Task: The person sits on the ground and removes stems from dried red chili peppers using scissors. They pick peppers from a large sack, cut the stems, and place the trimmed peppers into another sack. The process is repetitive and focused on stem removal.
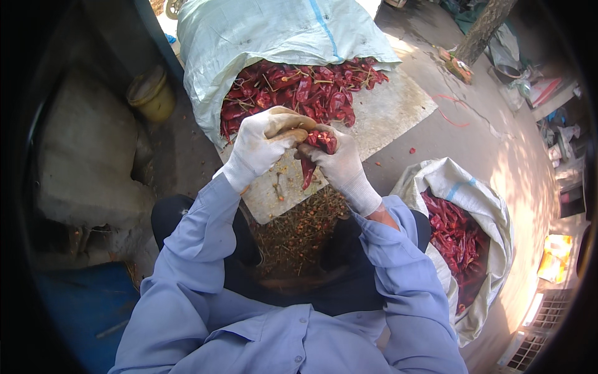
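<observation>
Both my hands wear white knitted gloves with brown-stained fingers. My right hand (340, 163) is closed around dried red chili peppers (321, 140), one hanging tip-down below the fingers. My left hand (265, 140) meets it from the left, thumb and fingertips together at the chilies' upper end; whether a stem is pinched between them cannot be told. Just beyond my hands, dried red chilies with stems (303, 89) spill from a large pale woven sack (280, 32) onto a flat board (397, 107). Pale seeds and a few loose stems (279, 187) lie on its near part.
A second woven sack (488, 196), rolled open, holds red chilies (455, 238) at my right. Stems and caps (299, 233) cover the ground between my legs. A yellow bucket (154, 96) stands at the left, near a grey block-like object (88, 154). A tree trunk (486, 32) rises at upper right.
</observation>
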`<state>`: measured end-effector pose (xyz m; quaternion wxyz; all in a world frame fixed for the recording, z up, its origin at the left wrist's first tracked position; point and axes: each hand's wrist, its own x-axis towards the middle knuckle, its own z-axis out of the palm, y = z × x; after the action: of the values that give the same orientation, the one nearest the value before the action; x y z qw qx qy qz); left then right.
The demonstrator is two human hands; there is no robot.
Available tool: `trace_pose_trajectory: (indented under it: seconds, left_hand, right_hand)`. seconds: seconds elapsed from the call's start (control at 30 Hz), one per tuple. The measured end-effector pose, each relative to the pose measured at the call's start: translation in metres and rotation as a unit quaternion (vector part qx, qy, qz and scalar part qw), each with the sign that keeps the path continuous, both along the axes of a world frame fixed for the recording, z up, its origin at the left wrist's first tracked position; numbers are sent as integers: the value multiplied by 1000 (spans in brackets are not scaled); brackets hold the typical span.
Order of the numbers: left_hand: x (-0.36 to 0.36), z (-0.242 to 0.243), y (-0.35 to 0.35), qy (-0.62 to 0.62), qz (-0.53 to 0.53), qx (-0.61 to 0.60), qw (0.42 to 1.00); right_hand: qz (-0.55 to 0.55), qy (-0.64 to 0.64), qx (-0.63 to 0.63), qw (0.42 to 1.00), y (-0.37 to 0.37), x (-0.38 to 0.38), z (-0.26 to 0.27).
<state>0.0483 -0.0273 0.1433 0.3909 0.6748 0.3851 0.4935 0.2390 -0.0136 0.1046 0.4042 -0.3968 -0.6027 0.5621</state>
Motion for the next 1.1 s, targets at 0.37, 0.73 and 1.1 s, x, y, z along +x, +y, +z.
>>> trace_pose_trajectory:
  seconds: [0.37, 0.73, 1.1]
  left_hand:
    - [-1, 10, -9, -80, 23, -194, 978]
    - [-26, -10, 8, -197, 37, -355, 913]
    - [-32, -99, 32, 550, 140, -132, 813]
  right_hand:
    - [79, -63, -35, 994, -5, 5, 22]
    - [205, -138, 236, 940, -12, 9, 12]
    - [-46, 72, -25, 996, 2, 30, 30]
